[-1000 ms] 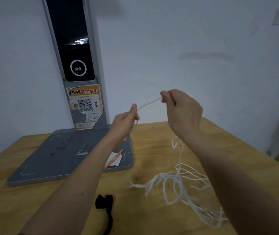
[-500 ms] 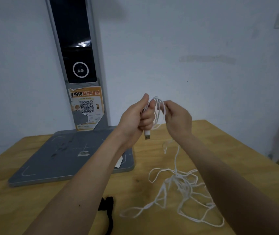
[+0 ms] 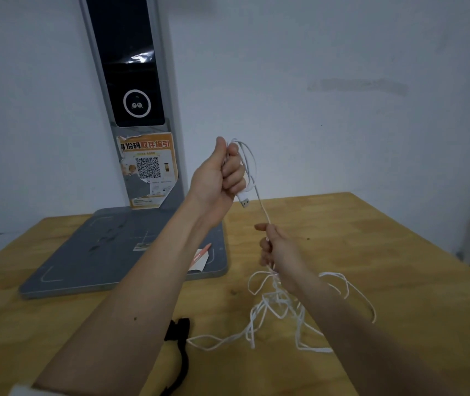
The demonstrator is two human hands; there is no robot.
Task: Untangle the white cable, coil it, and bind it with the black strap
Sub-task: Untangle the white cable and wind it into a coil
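While the head view looks down over a wooden table (image 3: 371,224), the left hand (image 3: 216,175) is raised and clenched round a small loop of the white cable (image 3: 278,302), with the USB plug (image 3: 244,202) poking out below the fist, probably so the first turns stay anchored. Lower down, the right hand (image 3: 276,250) grasps the strand that runs from that loop, seemingly to draw slack out of the tangle lying on the table just beneath it. Most of the cable is still a knotted heap. Near the left forearm, the black strap (image 3: 178,347) lies untouched on the wood, ready for binding.
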